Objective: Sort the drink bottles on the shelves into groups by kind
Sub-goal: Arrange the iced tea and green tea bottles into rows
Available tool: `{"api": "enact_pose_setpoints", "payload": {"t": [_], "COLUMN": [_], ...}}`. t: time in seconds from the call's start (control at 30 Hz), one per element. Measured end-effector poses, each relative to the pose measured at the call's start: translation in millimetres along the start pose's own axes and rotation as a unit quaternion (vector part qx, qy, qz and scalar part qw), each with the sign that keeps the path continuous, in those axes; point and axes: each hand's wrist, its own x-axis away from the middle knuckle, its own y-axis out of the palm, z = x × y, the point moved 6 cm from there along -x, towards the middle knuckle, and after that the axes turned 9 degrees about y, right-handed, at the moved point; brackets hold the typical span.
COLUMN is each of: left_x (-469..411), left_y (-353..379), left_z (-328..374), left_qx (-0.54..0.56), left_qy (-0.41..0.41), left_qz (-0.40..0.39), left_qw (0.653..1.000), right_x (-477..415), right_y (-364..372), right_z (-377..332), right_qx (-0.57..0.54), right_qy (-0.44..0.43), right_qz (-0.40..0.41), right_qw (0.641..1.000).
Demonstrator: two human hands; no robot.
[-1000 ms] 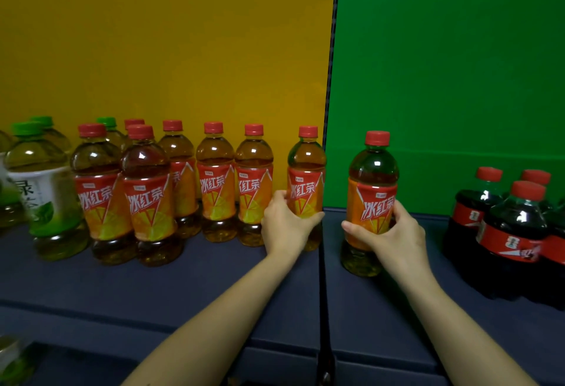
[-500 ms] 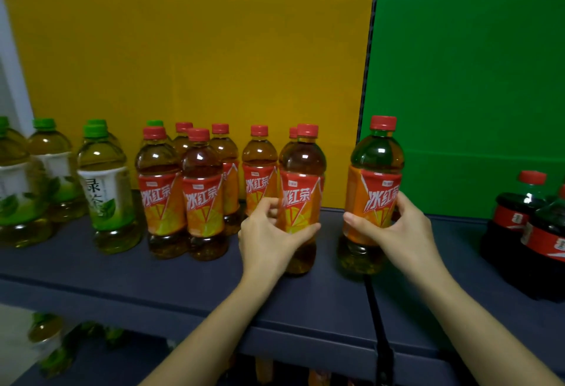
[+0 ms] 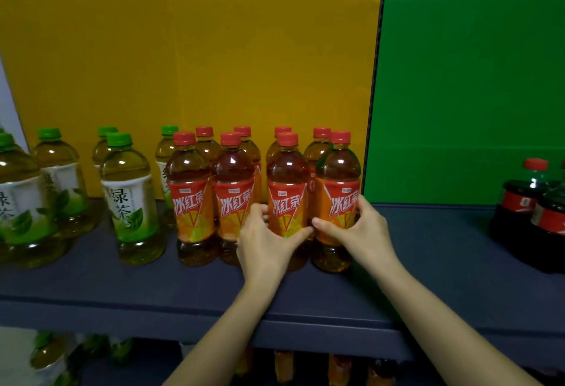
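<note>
Gripping a tea bottle (image 3: 286,171) in your left hand (image 3: 266,242), you hold a second bottle (image 3: 338,171) in your right hand (image 3: 362,229). Both stand side by side on the shelf (image 3: 122,287), with matching bottles (image 3: 189,202) just left of your hands.

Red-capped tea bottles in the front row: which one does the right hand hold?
The rightmost red-capped tea bottle, nearest the green panel; the right hand grips its orange label.
</note>
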Motion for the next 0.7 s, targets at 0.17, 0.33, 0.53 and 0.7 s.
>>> {"api": "enact_pose_setpoints", "payload": {"t": [0.17,0.33,0.53,0.7], "left_x": [4.0,10.6,5.9,4.7], "left_y": [1.5,-6.5,-4.8,-3.9], "left_z": [-0.2,-8.0,-8.4,-9.3], "left_qx": [-0.005,-0.023,-0.032,-0.044], "left_qy": [0.045,0.09,0.108,0.099], "left_qz": [-0.059,-0.088,-0.094,-0.088], "left_qw": [0.997,0.992,0.989,0.99], "right_x": [2.4,16.8,24.3,23.5], "right_y": [6.2,0.1,3.3,7.8], "right_z": [4.9,9.8,13.1,15.4], "right_qx": [0.06,0.034,0.046,0.029], "right_qy": [-0.005,0.005,-0.008,-0.01], "right_qz": [0.026,-0.029,-0.003,0.006], "right_qw": [0.998,0.999,0.999,1.0]}}
